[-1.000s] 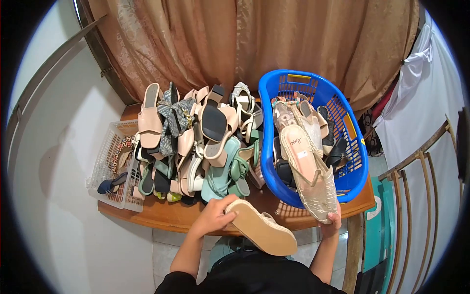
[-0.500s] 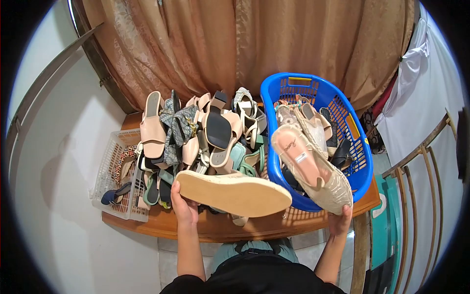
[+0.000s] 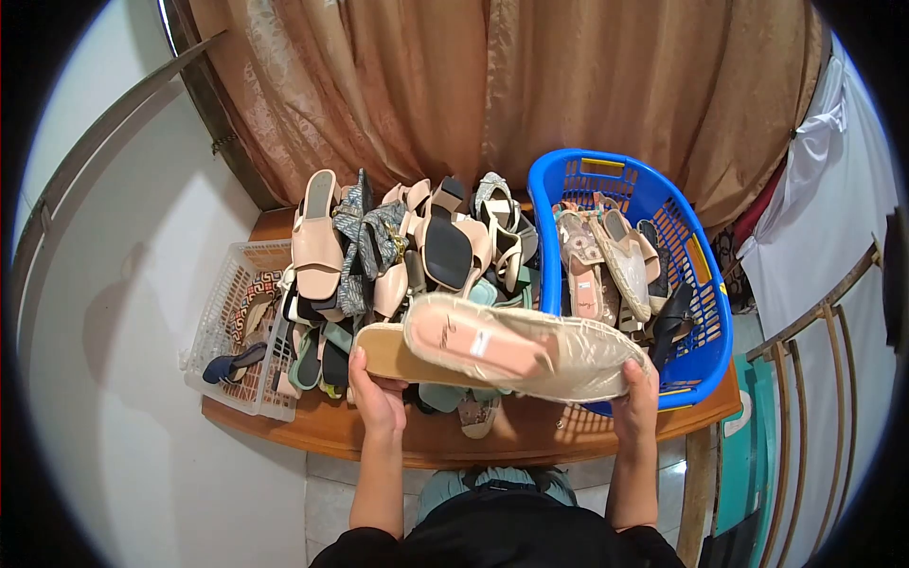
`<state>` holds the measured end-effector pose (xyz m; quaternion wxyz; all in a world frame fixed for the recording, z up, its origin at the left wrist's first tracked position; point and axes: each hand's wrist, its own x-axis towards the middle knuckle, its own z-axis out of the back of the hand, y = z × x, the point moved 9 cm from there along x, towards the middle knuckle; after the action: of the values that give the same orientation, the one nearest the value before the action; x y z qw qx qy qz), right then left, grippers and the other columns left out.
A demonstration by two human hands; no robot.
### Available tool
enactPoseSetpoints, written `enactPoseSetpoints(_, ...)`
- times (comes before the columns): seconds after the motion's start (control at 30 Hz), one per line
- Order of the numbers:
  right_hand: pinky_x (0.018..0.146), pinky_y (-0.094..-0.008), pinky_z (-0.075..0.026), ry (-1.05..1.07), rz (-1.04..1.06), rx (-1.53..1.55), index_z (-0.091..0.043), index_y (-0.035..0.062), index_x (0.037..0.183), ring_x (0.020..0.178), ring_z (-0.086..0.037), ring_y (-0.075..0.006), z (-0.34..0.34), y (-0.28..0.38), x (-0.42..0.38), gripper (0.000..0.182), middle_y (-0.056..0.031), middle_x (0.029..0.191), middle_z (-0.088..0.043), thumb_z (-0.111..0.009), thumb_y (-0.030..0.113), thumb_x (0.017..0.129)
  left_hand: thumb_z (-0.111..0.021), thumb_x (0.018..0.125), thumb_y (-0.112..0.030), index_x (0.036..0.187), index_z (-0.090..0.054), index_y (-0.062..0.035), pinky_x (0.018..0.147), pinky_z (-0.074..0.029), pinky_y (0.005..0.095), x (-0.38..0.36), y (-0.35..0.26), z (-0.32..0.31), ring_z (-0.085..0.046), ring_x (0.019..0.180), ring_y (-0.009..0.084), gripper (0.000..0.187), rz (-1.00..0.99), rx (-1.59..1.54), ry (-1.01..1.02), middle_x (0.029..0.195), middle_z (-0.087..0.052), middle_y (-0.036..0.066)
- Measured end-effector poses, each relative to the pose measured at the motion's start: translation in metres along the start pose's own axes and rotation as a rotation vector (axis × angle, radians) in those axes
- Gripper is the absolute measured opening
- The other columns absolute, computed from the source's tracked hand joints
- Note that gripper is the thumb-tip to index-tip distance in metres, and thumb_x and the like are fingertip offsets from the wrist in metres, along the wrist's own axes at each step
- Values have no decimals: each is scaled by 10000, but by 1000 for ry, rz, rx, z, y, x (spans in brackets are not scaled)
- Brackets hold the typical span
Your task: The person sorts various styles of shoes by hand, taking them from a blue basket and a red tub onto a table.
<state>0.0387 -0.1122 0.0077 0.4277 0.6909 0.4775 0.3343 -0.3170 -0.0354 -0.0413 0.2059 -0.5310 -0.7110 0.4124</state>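
Two espadrilles overlap in front of me, above the table's front half. My left hand point(image 3: 379, 396) is closed on the end of one whose tan sole point(image 3: 383, 352) faces up. Over it lies the other espadrille point(image 3: 587, 358), gold-beige with a pink insole and a small white label. My right hand point(image 3: 636, 393) grips that one by its toe. The upper espadrille hides most of the lower one. Behind them sits a heap of sandals, among them a pink block-heel slide point(image 3: 317, 251) and a black-soled sandal point(image 3: 447, 254).
A blue laundry basket point(image 3: 708, 364) with several shoes in it stands on the right of the wooden table point(image 3: 530, 440). At the left is a white plastic basket point(image 3: 213, 308) holding a navy shoe point(image 3: 235, 363). A brown curtain point(image 3: 407, 85) hangs behind.
My right hand has brought its espadrille left and turned it more level, from over the blue basket onto the other shoe. My left hand still holds its espadrille, sole up.
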Motion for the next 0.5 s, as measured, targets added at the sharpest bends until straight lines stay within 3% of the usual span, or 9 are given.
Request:
enactPoseSetpoints(0.03,680,-255,-509,-12,-33,-34,-504,-21,1172,848,-618,-141,5,-7,1,441,-83,1017,-618,-585,292,871,-399,933,-369,1088,-511,-77,509,-440,238,-7,-8,-15,-571,654,130,349,-32,5,92,895,-592,41)
enactPoseSetpoints(0.07,680,-255,-509,-14,-32,-34,-504,-21,1172,848,-618,-141,2,-7,0,441,-83,1017,-618,-585,292,871,-397,933,-377,1069,-519,-93,522,-440,239,-12,-14,-26,-575,682,125,338,-65,10,185,929,-598,35)
enactPoseSetpoints(0.13,548,-216,-469,-13,-51,41,-514,-8,1140,745,-598,-98,-9,-7,-1,435,-53,964,-620,-588,325,871,-370,941,-339,1119,-480,-76,573,-501,275,-16,-7,-29,-616,758,175,335,-33,-13,265,979,-601,78)
enactPoseSetpoints(0.2,588,-241,-468,-25,-51,51,-478,18,1158,750,-584,-119,-18,-11,-7,370,-78,961,-603,-562,269,899,-341,940,-246,1119,-387,-44,625,-560,349,-29,1,-39,-642,764,242,273,-9,3,287,935,-600,146)
enactPoseSetpoints(0.23,616,-258,-479,7,-90,104,-457,18,1156,765,-591,-139,-27,-17,-10,371,-94,983,-597,-560,267,900,-354,930,-170,1155,-303,-47,680,-573,401,-37,6,-48,-639,870,307,261,46,-43,412,1005,-576,196)
enactPoseSetpoints(0.3,698,-301,-501,90,-171,167,-391,28,1163,812,-608,-196,-42,-26,-16,379,-137,1043,-579,-552,254,904,-402,912,-127,1160,-284,-60,678,-573,395,-54,22,-59,-635,887,313,283,149,-77,439,1044,-558,206)
enactPoseSetpoints(0.37,699,-302,-501,94,-198,143,-381,30,1175,815,-608,-197,-51,-35,-19,384,-139,1047,-579,-553,239,902,-450,895,-85,1165,-264,-73,676,-572,389,-70,42,-66,-630,903,319,328,252,-110,467,1083,-540,215)
enactPoseSetpoints(0.43,680,-313,-517,99,-228,124,-332,40,1271,804,-618,-221,-58,-50,-19,511,-143,1034,-582,-586,206,860,-564,836,-20,1185,-241,-106,716,-554,342,-85,68,-73,-612,956,263,483,357,-47,637,1169,-495,181)
enactPoseSetpoints(0.5,689,-321,-522,92,-220,90,-313,51,1288,825,-614,-222,-59,-55,-20,529,-151,1071,-562,-587,178,854,-606,815,-24,1184,-246,-109,746,-535,324,-83,91,-61,-585,996,232,522,426,17,674,1204,-471,151)
